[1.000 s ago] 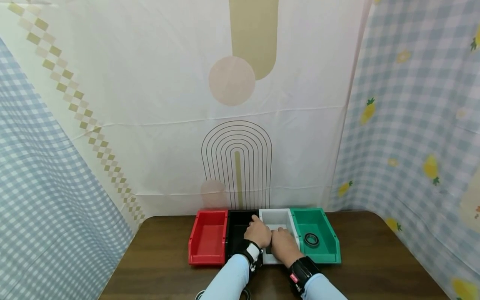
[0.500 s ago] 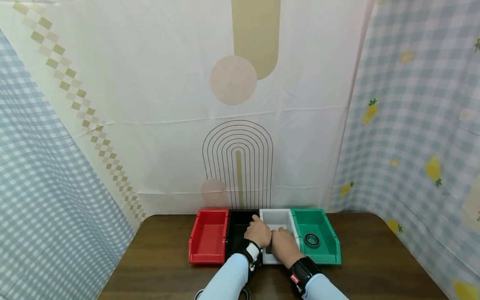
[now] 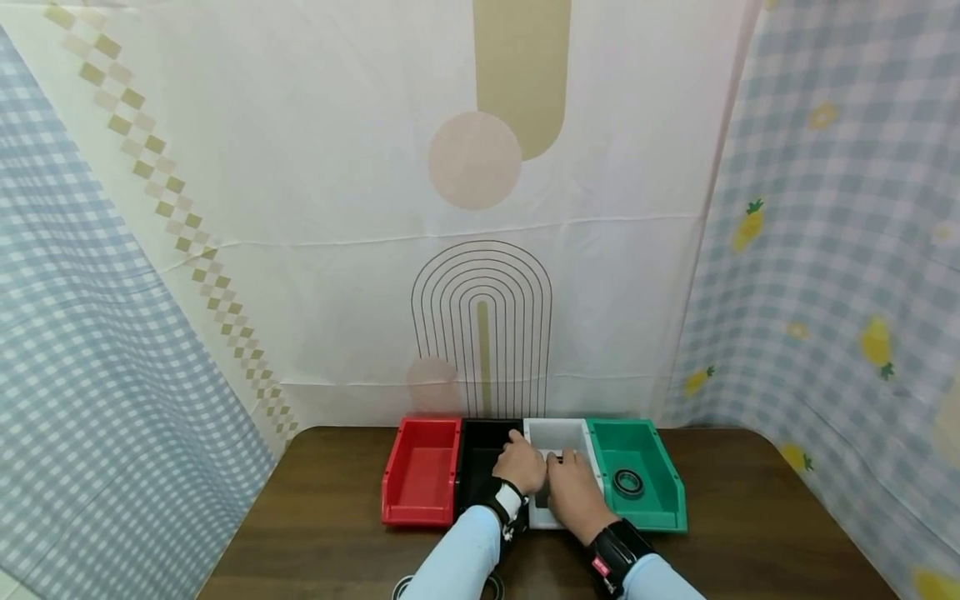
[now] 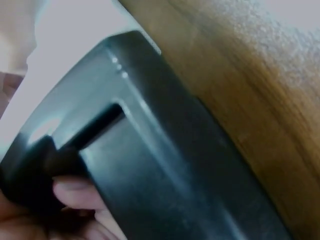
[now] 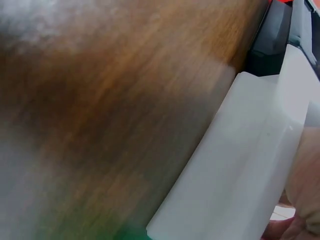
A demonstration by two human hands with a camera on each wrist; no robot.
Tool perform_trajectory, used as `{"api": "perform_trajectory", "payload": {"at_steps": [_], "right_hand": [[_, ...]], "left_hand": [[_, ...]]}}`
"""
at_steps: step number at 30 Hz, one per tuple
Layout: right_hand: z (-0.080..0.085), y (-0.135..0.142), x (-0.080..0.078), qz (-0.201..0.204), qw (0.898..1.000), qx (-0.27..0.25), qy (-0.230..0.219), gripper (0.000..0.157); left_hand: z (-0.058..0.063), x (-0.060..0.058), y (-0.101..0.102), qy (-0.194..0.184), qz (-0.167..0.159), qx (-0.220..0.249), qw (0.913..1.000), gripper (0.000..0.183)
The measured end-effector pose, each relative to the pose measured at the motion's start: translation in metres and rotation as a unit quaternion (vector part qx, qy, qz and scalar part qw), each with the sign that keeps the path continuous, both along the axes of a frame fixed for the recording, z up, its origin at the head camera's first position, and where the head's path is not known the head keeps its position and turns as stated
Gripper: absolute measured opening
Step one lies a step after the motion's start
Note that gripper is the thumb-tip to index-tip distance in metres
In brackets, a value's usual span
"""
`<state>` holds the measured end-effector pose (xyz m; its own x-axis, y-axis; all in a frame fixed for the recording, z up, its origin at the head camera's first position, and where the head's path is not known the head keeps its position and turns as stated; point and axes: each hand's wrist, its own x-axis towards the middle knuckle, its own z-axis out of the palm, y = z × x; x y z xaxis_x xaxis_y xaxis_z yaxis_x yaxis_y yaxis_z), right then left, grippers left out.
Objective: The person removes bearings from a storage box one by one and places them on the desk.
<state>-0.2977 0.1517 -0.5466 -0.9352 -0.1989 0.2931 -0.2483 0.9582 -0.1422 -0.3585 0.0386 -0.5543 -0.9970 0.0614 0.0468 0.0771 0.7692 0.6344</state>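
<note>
My left hand (image 3: 521, 467) is over the border between the black bin (image 3: 478, 446) and the white bin (image 3: 558, 429), one finger pointing toward the back. In the left wrist view its thumb (image 4: 77, 192) shows beyond the black bin's front wall, with other fingers bent below. My right hand (image 3: 573, 492) reaches into the white bin, close beside the left. A small dark sliver shows at its fingertips; what it is cannot be made out. The right wrist view shows only part of this hand behind the white bin's wall. What either hand holds is hidden.
A red bin (image 3: 422, 475) stands at the row's left end and a green bin (image 3: 637, 442) at its right. One ball bearing (image 3: 627, 483) lies in the green bin. Two more rings, partly covered by the left sleeve (image 3: 465, 554), lie on the wooden table (image 3: 322, 500) in front.
The right hand's fingers have shifted slightly, and a dark sliver now shows at their tips. The left hand stays in place over the bins. The head view has drifted slightly.
</note>
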Motion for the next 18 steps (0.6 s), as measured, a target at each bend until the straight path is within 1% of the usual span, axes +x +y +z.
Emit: {"api": "perform_trajectory", "payload": {"at_steps": [1,4,7,8,9,10,11,15,16,18], "right_hand": [[0.000,0.001,0.001,0.005,1.000,0.002,0.003,0.050],[0.000,0.003,0.006,0.015,1.000,0.007,0.009,0.054],[0.000,0.006,0.012,0.018,1.000,0.002,0.005,0.058],[0.001,0.006,0.014,0.018,1.000,-0.004,0.003,0.059],[0.002,0.007,0.016,0.018,1.000,-0.008,0.001,0.060],[0.003,0.007,0.019,0.019,1.000,-0.012,0.000,0.060],[0.005,0.008,0.022,0.021,1.000,-0.014,-0.001,0.061],[0.009,0.009,0.034,0.030,0.999,-0.021,-0.005,0.058],[0.010,0.009,0.037,0.032,0.999,-0.023,-0.005,0.056],[0.011,0.010,0.042,0.034,0.999,-0.023,-0.005,0.052]], "left_hand": [[-0.004,-0.004,0.000,0.002,-0.006,0.001,1.0000,0.063],[0.001,0.000,-0.001,0.003,-0.022,0.011,0.9997,0.066],[0.002,0.002,0.000,0.005,-0.024,0.020,0.9995,0.065],[0.007,0.006,0.000,0.005,-0.025,0.025,0.9994,0.065],[0.001,0.004,0.001,0.017,-0.023,0.015,0.9995,0.064],[0.001,0.004,0.001,0.019,-0.021,0.013,0.9995,0.064],[0.003,0.006,0.001,0.019,-0.023,0.016,0.9994,0.063],[0.008,0.009,0.002,0.021,-0.012,0.003,0.9997,0.063],[0.015,0.013,0.001,0.011,-0.009,0.009,0.9999,0.063],[0.016,0.014,0.001,0.012,-0.002,0.004,0.9999,0.063]]}}
